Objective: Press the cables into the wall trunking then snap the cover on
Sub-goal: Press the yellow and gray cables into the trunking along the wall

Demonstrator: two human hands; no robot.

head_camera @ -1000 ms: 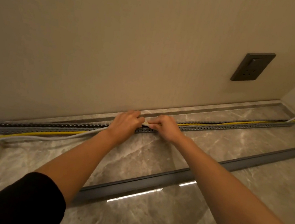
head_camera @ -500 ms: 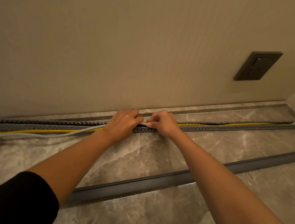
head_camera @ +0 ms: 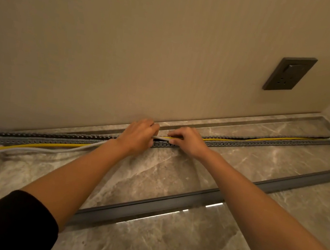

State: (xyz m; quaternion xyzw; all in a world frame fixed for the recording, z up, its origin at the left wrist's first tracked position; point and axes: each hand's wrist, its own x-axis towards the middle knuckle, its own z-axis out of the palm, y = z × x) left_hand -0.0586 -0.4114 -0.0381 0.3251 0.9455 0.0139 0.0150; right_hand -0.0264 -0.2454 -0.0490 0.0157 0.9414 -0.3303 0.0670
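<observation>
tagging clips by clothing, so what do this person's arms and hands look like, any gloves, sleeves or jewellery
Both hands are bare: no gloves, and no ring, watch or bracelet shows. The left hand comes off a forearm that is uncovered up to a loose black sleeve, which ends around the elbow. The right hand has a fully uncovered forearm, with no sleeve in view.

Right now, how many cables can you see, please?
2: a yellow cable and a white cable, loose on the floor at left, in the trunking at right. Others may be hidden.
</observation>
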